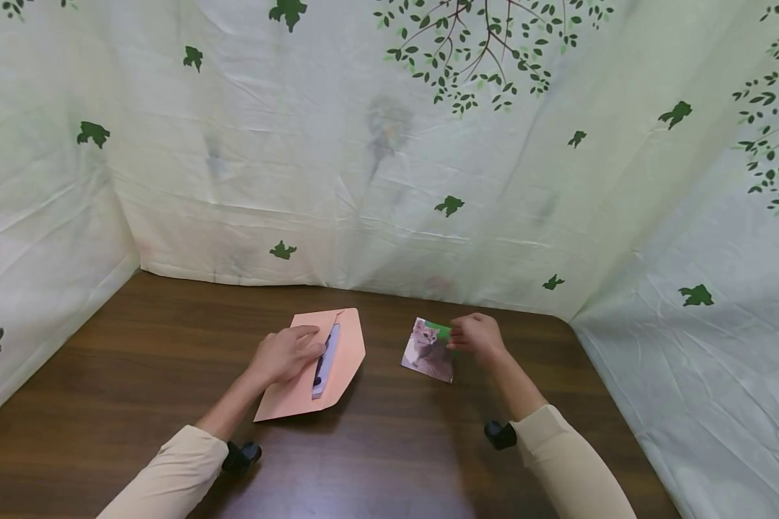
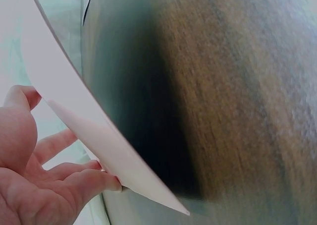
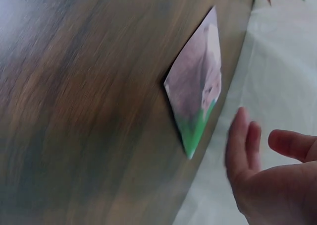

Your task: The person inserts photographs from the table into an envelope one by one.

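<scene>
A peach envelope (image 1: 347, 360) is at the middle left of the table, tilted, with a shadow beneath it. My left hand (image 1: 291, 353) holds it, fingers over its front beside the opening; the left wrist view shows the fingertips at the edge of the envelope (image 2: 84, 111). A pale lilac card (image 1: 326, 367) with dark marks shows inside the opening. To the right lies a small picture of a kitten (image 1: 428, 353) with a green corner. Near that corner is my right hand (image 1: 478, 335), fingers loosely bent; in the right wrist view it is apart from the kitten picture (image 3: 193, 81).
The brown wooden table (image 1: 389, 454) is bordered by a white cloth (image 1: 337, 180) printed with green leaves and branches, at the back and both sides. A black wrist device (image 1: 240, 458) sits below the left sleeve, another (image 1: 500, 435) by the right sleeve.
</scene>
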Tool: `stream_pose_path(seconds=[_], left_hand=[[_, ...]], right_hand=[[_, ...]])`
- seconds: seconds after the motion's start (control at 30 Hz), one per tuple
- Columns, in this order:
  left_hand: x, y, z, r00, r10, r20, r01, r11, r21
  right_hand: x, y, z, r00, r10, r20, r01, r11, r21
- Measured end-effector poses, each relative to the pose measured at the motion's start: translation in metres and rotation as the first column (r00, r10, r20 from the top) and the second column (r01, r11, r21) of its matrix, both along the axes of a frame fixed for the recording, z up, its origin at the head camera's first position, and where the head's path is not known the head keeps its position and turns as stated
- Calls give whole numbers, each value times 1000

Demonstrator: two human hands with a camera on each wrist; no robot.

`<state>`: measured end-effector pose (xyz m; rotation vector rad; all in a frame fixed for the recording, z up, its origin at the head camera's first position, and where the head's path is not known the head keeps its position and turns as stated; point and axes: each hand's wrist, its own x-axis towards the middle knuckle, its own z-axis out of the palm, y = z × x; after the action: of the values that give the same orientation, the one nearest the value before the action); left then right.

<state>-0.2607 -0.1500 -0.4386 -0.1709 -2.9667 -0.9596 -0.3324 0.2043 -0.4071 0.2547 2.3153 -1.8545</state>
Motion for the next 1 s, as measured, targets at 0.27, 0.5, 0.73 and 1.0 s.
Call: stream_pose_path(seconds=[0.27,0.5,0.73,1.0], left_hand=[[0,0,-1,1000,2,1,-2,1000,-9],[-2,0,-2,1000,-7,-3,7,1000,-12],[0,0,0,1000,-11,5,11,1000,0],[1,0,3,1000,-11,5,11,1000,12]], right_hand=[[-3,17,-2,999,16,42,-16,1000,15],[-8,23,-10,993,14,118,-12,1000,-11],[-9,23,-16,987,11,161,-4,999,-45],[-10,24,-20,981,17,192,-3,997,-73]])
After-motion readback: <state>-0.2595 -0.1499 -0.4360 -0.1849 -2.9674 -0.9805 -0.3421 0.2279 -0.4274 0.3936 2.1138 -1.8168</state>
